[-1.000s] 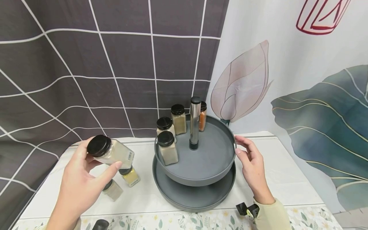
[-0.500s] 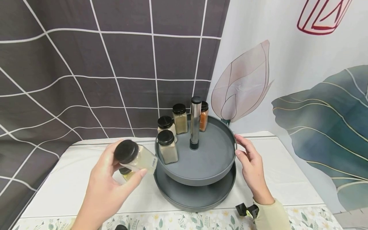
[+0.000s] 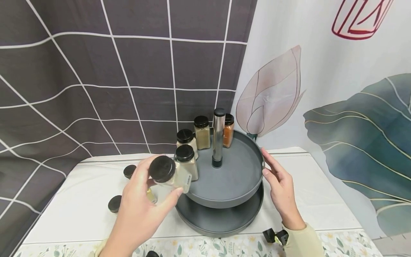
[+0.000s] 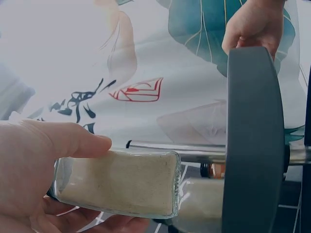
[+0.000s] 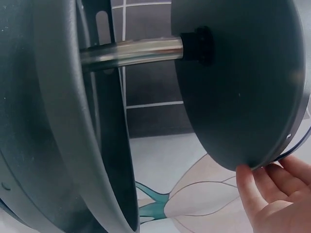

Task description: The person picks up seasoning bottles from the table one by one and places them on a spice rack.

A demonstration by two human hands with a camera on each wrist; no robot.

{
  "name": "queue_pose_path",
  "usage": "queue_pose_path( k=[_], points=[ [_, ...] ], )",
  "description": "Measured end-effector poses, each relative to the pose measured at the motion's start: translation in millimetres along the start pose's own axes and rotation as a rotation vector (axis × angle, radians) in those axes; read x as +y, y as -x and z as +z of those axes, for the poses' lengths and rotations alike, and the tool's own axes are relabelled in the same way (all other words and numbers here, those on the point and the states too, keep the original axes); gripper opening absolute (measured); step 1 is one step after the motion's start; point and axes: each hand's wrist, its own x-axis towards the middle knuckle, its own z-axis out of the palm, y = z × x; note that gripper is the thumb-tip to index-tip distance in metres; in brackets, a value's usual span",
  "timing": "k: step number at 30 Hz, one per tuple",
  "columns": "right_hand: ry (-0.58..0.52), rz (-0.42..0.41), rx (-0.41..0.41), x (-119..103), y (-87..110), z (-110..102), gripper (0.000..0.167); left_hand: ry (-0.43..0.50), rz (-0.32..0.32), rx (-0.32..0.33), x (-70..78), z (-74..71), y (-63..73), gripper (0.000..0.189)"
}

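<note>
My left hand [image 3: 138, 210] grips a square glass spice jar [image 3: 181, 176] with a black lid, tilted onto its side, its base pointing right. Pale beige powder fills this jar, as the left wrist view shows. It is at the left edge of the upper tray [image 3: 231, 182] of a grey two-tier turntable and overlaps a standing jar [image 3: 190, 166] in the head view. On that tray, several black-lidded spice jars stand around the left and back, one of them orange [image 3: 228, 134]. My right hand [image 3: 280, 189] holds the upper tray's right rim, thumb and fingertips against it.
A chrome post [image 3: 219, 139] rises from the tray's middle; the lower tray [image 3: 218, 223] sits beneath. Left of the turntable, partly behind my left hand, are a yellow jar [image 3: 151, 196] and black lids [image 3: 114, 204]. A grey grid-patterned curtain [image 3: 141, 64] hangs close behind.
My left hand has carried the jar rightward, from over the loose jars to the tray's left edge. The upper tray has turned slightly, its back jars shifting right. My right hand stays at the rim.
</note>
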Motion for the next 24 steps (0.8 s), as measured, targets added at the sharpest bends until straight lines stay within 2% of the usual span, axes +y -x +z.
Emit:
queue_pose_path(
  k=[8,15,19,24],
  points=[
    [0.001,-0.015,0.042,-1.7,0.7,0.8,0.043,-0.022,-0.059,-0.013,3.4,11.9,-0.5,0.075],
    [0.051,0.021,0.068,-2.5,0.1,-0.7,0.040,-0.025,-0.006,-0.002,2.1,23.4,0.6,0.076],
    [0.062,0.012,0.091,-1.4,-0.7,-2.1,0.036,-0.027,-0.018,0.004,3.1,29.4,0.0,0.076],
    [0.083,0.015,0.159,-1.4,-1.4,-2.3,0.029,-0.029,-0.025,0.018,2.5,36.7,-1.7,0.075]
  ],
)
